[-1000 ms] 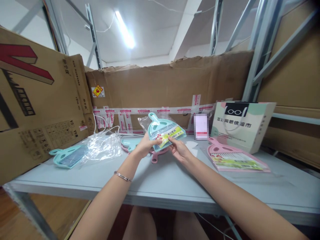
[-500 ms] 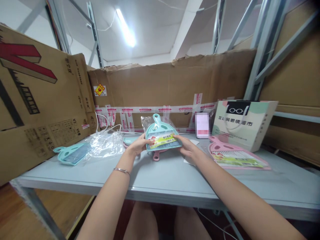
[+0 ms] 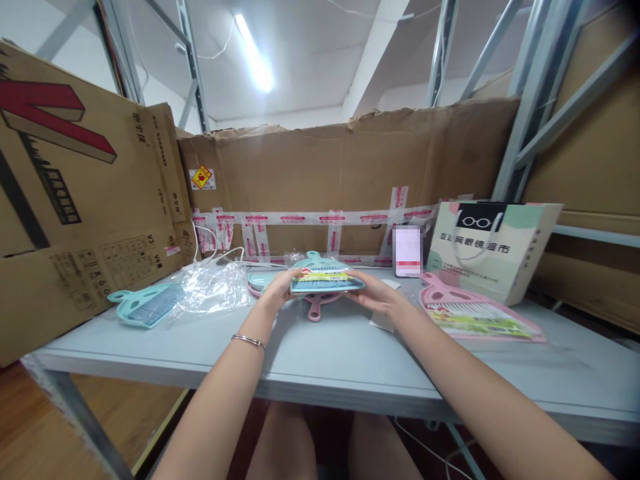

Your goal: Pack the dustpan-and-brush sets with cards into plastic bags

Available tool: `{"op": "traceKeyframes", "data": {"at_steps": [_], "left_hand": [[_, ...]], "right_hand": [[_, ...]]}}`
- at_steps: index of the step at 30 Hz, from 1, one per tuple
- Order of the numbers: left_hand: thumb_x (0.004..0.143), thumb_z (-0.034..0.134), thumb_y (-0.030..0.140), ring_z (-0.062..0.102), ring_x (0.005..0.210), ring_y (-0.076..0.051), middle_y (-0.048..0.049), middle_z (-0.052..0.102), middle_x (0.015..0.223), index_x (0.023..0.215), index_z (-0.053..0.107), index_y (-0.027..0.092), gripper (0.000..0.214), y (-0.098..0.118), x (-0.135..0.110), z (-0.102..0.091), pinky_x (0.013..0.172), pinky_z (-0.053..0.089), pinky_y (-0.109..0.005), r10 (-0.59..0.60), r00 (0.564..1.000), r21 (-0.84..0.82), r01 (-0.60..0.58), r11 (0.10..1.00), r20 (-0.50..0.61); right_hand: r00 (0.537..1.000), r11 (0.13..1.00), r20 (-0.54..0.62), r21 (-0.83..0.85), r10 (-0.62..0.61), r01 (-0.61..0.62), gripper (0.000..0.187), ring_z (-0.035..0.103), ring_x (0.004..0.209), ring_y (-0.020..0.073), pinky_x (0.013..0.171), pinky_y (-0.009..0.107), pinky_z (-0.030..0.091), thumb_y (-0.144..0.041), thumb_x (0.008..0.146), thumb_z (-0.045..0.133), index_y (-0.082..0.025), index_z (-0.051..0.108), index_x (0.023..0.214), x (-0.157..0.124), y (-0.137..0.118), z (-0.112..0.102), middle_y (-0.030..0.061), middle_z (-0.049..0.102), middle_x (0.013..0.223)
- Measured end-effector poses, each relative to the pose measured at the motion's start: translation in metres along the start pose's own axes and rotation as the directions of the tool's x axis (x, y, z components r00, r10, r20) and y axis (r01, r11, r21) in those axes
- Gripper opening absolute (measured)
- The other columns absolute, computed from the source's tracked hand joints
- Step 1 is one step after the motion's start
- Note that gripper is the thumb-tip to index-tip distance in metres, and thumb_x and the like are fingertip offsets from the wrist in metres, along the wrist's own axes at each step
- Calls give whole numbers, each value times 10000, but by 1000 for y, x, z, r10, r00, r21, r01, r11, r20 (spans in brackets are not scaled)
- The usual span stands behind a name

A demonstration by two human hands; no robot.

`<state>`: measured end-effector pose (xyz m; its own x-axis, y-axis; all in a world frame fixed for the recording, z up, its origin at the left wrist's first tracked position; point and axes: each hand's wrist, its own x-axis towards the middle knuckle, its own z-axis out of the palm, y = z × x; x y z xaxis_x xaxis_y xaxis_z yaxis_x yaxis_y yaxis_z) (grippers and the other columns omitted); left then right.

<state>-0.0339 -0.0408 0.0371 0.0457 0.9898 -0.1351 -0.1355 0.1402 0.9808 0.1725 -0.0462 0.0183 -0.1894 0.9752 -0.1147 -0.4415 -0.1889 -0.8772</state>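
My left hand [image 3: 279,288] grips the near left corner of a teal dustpan set [image 3: 327,285], thumb on top, fingers mostly hidden. My right hand [image 3: 374,293] grips the right corner the same way, its fingers partly below. So both hands are grasping the one set, level between them, over the middle of the table [image 3: 320,357]. Set tilted almost flat, handle pointing away from me, wide edge toward me. Brush bristles show, plus a yellow-green label [image 3: 327,275] and a bit of clear wrap behind. Bracelet [image 3: 249,341] on my left wrist.

Just below the set: a pink dustpan [image 3: 315,312], handle toward me; can't tell if the two touch. Another teal pan [image 3: 257,283] sits behind my left hand, partly covered. White paper [image 3: 382,321] near my right wrist.

Farther left on the table: crumpled clear plastic [image 3: 215,290], then a teal pan with brush [image 3: 147,305]. Right: a pink dustpan set [image 3: 477,317] with label, lying flat; a blurred-out phone [image 3: 409,252] upright behind it; paper bag [image 3: 493,253] with a glasses print, standing. Back: taped cardboard [image 3: 320,170]. Far left: big carton [image 3: 90,180], red mark on it.
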Motion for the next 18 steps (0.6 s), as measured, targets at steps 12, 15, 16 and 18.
{"op": "traceKeyframes", "data": {"at_steps": [12,15,16,18], "left_hand": [[599,729,100,630,793,-143,-85,648,993,980,569,140,415,1,-8,-5,715,519,-246,139,943,-63,-125,990,302],[593,729,74,635,707,-135,-97,666,863,1060,524,100,510,-3,-5,0,717,513,-253,196,966,-53,-189,981,172],[614,726,107,637,679,-142,-97,666,817,1135,479,87,576,-3,-5,2,703,513,-266,203,971,-24,-201,979,129],[681,691,207,645,687,-166,-107,663,829,1296,323,86,726,0,-8,5,681,515,-295,238,967,43,-242,969,87]], "right_hand": [[990,998,-133,43,-44,50,109,655,585,103,575,138,565,-8,793,514,-77,596,813,3,5,1,57,672,652],[979,996,-195,59,-52,64,82,647,537,110,530,148,561,-33,809,516,-79,582,824,2,5,4,66,668,606],[977,995,-207,67,-55,70,80,643,524,108,519,148,559,-36,812,515,-84,577,828,2,4,5,61,665,590],[972,993,-226,86,-62,83,91,636,504,98,502,135,549,-36,821,501,-100,564,829,3,3,4,40,654,562]]}}
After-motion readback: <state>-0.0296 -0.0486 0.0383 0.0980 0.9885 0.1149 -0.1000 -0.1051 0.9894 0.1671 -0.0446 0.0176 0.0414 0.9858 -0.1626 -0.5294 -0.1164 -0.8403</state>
